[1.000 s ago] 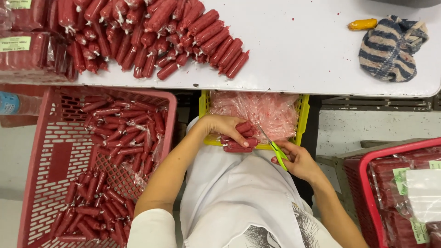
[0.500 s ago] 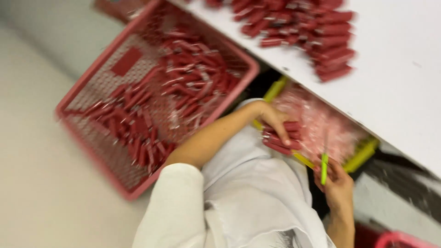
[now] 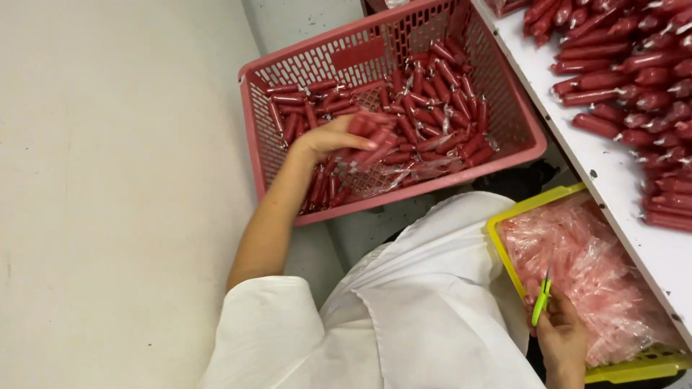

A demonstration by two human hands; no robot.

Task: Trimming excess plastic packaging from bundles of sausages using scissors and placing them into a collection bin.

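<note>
My left hand (image 3: 333, 137) reaches into the pink plastic basket (image 3: 504, 108) on the floor and holds a bundle of red wrapped sausages (image 3: 371, 131) over the loose sausages lying there. My right hand (image 3: 561, 337) is at my lap, closed around small green-handled scissors (image 3: 541, 301) with the blades pointing up. It hovers over the near edge of a yellow tray (image 3: 513, 209) filled with clear empty wrappers (image 3: 587, 274).
A white table (image 3: 613, 173) runs along the right, with a heap of red sausages (image 3: 634, 65) on it. My white coat (image 3: 404, 317) fills the lower middle. Pale floor (image 3: 115, 187) lies to the left of the basket.
My left hand has left the yellow tray and swung left into the pink basket with a bundle of sausages. The view has turned left with it. The right hand keeps the scissors.
</note>
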